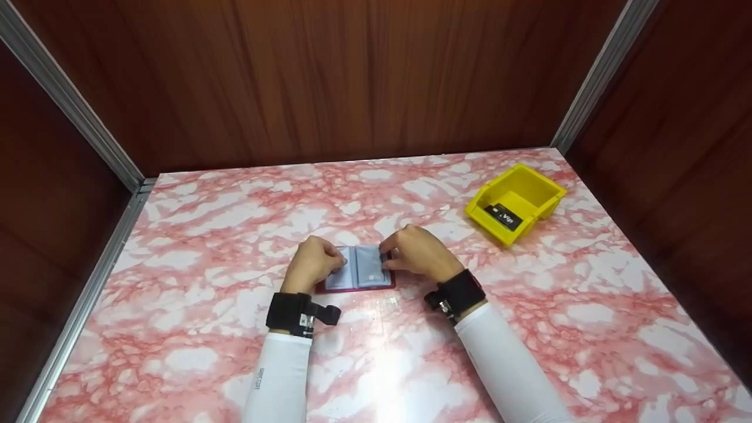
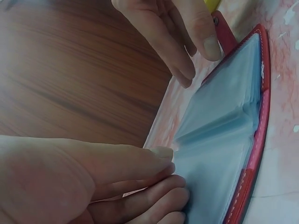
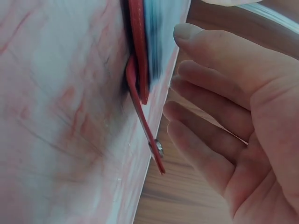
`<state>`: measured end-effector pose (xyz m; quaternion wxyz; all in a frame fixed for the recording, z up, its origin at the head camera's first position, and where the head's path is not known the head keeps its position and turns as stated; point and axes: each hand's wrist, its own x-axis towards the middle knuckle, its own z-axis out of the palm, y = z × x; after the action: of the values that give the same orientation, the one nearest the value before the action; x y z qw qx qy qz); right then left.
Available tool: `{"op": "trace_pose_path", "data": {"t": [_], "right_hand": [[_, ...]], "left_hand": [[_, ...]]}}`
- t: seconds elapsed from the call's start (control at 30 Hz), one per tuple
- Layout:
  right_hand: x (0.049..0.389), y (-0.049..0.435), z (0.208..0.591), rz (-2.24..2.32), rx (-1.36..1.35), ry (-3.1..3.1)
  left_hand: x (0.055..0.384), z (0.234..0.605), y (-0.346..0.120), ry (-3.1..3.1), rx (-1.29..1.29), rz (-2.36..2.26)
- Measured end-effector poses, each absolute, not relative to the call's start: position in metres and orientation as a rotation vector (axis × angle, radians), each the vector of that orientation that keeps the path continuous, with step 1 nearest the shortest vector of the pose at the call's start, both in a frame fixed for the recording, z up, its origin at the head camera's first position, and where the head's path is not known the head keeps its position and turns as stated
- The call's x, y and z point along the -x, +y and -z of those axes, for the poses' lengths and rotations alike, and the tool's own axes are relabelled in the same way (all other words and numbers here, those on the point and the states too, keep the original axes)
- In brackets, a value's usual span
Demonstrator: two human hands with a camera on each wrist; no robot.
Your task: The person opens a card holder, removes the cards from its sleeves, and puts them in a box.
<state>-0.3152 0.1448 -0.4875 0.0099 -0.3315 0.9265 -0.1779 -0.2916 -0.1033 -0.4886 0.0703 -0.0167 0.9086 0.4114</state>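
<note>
A small red card holder [image 1: 369, 288] lies spread open on the table, its clear plastic sleeves [image 2: 217, 109] showing on both sides of the fold. My left hand [image 1: 311, 262] is at the left half, thumb and bent fingertips close together on the sleeves, gripping that side; its outer edge is hidden behind the hand. Over the right edge hovers my right hand [image 1: 416, 252]. Its thumb and fingers [image 3: 205, 135] are spread apart and loosely bent, with nothing between them. The holder's red strap [image 3: 145, 126] with a metal snap sticks out below that hand.
To the far right stands a yellow bin [image 1: 520, 197] with a black card [image 1: 503, 217] marked "Vip" inside. Wooden panels [image 1: 352, 82] rise behind and on both sides of the pink marbled table [image 1: 194, 329].
</note>
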Motion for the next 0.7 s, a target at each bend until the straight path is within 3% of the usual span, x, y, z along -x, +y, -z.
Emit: {"op": "trace_pose_path", "data": {"t": [0.37, 0.7], "right_hand": [[0.312, 0.136, 0.493, 0.528, 1.114, 2.92], [0.308, 0.127, 0.494, 0.588, 1.025, 2.826]], "left_hand": [[0.295, 0.495, -0.107, 2.752, 0.042, -1.235], [0.294, 0.495, -0.108, 2.732, 0.032, -1.227]]}}
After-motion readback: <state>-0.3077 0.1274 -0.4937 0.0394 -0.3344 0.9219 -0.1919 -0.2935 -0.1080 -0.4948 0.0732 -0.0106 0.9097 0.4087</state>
